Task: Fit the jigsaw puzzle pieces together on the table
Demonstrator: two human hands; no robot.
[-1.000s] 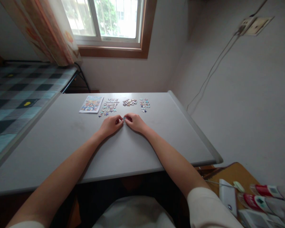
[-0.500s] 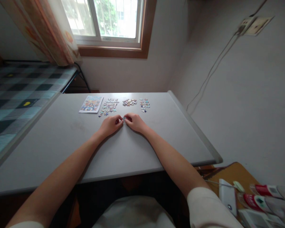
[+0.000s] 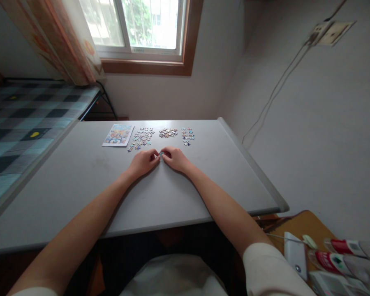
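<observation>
1. Landmark: the jigsaw heap (image 3: 168, 132), piled near the far edge of the white table (image 3: 160, 201).
2. Left hand (image 3: 143, 161): positioned on the near side of the heap, slightly to its left. Thumb and index finger are brought together at the small bluish jigsaw piece (image 3: 160, 153), pinching it; the other fingers are curled.
3. Right hand (image 3: 176, 159): positioned on the near side of the heap, slightly to its right. Thumb and index finger pinch the same spot from the opposite side. Whether one piece or several are held is too small to tell.
4. Held piece: located between the two hands' fingertips, nearer the person than the heap.
5. Left piece group (image 3: 144, 136): spread in loose rows just left of the heap.
6. Right piece group (image 3: 188, 136): a smaller set, laid out just right of the heap.
7. Printed picture sheet (image 3: 118, 135): flat on the table, left of the heap, beyond the left piece group.
</observation>
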